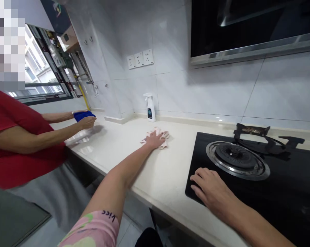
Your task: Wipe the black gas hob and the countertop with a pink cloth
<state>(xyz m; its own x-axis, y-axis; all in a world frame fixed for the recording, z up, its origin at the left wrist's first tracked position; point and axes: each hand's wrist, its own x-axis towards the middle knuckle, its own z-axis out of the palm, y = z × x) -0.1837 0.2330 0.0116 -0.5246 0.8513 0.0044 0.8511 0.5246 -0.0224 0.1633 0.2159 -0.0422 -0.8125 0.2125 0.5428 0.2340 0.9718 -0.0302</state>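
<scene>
My left hand (154,139) is stretched far out over the pale countertop (134,154) and presses down on a crumpled pink-and-white cloth (163,134), fingers curled over it. My right hand (211,190) lies flat with fingers spread on the front left corner of the black glass gas hob (294,192), holding nothing. Just beyond that hand sits the round steel burner ring (237,159). A black pan support (263,137) lies askew behind the burner.
A white spray bottle (150,108) stands against the tiled wall behind the cloth. At the left a person in a red top holds a blue cloth (83,115) over the counter. A range hood (252,31) hangs above the hob; wall sockets (140,59) sit above the bottle.
</scene>
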